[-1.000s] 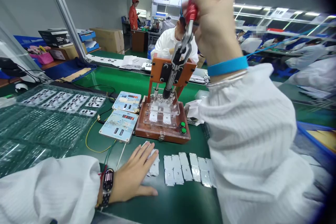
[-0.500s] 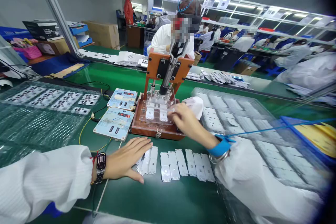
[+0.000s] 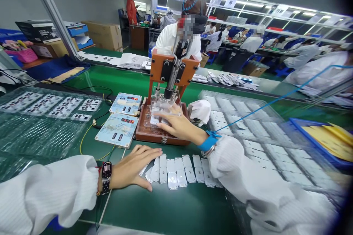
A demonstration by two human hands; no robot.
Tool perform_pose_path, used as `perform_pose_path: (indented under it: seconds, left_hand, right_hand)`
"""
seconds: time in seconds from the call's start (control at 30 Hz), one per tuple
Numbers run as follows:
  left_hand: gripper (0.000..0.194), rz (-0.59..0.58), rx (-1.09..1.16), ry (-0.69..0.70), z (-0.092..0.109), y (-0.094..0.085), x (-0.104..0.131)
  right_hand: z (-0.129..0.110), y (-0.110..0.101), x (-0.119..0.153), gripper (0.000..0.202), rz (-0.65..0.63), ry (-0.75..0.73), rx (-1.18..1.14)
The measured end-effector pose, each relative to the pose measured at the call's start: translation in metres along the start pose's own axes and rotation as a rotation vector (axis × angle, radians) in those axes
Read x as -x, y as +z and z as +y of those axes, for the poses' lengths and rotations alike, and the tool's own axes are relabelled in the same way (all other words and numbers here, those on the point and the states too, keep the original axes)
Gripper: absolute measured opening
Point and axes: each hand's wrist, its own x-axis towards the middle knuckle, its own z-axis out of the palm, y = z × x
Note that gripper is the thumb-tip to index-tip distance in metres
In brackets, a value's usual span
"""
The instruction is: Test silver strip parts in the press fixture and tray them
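Note:
My left hand (image 3: 135,167) lies flat with its fingers spread, its fingertips over the left end of a row of white plates (image 3: 172,174) on the green table. My right hand (image 3: 176,123) reaches over the brown base (image 3: 143,126) of the orange press (image 3: 160,71), palm down. Its fingers are apart, above the clear fixture (image 3: 157,112) and partly over the white pieces there. Nothing shows gripped in it. A blue band circles my right wrist. Two blue-white counter boxes (image 3: 116,130) stand left of the press.
Clear trays (image 3: 248,128) of white plates lie on the right, beside a blue bin (image 3: 293,132) with yellow sheets. More trays (image 3: 41,132) are at the left. A white cloth bundle (image 3: 200,112) touches the press's right side. A person in white sits opposite.
My right hand has moved left from the fixture's right edge to over its middle, and its fingers have spread. My left hand stays on the plates. The view has shifted slightly.

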Motion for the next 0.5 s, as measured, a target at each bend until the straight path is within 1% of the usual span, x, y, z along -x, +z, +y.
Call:
perform_pose_path:
  seconds: [0.13, 0.27, 0.37, 0.43, 0.5]
  left_hand:
    - [0.093, -0.019, -0.010, 0.009, 0.000, 0.001, -0.002]
    - [0.086, -0.063, -0.046, 0.005, 0.001, 0.000, 0.000]
    - [0.083, -0.117, -0.097, 0.040, 0.001, 0.001, 0.001]
    - [0.079, -0.142, -0.113, 0.071, 0.000, 0.002, 0.001]
    - [0.074, -0.145, -0.108, 0.071, -0.001, 0.003, 0.001]
  right_hand:
    - [-0.012, -0.004, -0.009, 0.044, -0.140, 0.040, -0.116]
    - [-0.016, -0.007, -0.014, 0.050, -0.154, 0.077, -0.075]
    - [-0.015, -0.003, -0.014, 0.053, -0.113, 0.081, 0.028]
    - [-0.014, 0.003, -0.010, 0.052, -0.033, 0.073, 0.136]
    - [-0.014, 0.007, 0.001, 0.051, 0.067, 0.080, 0.219]
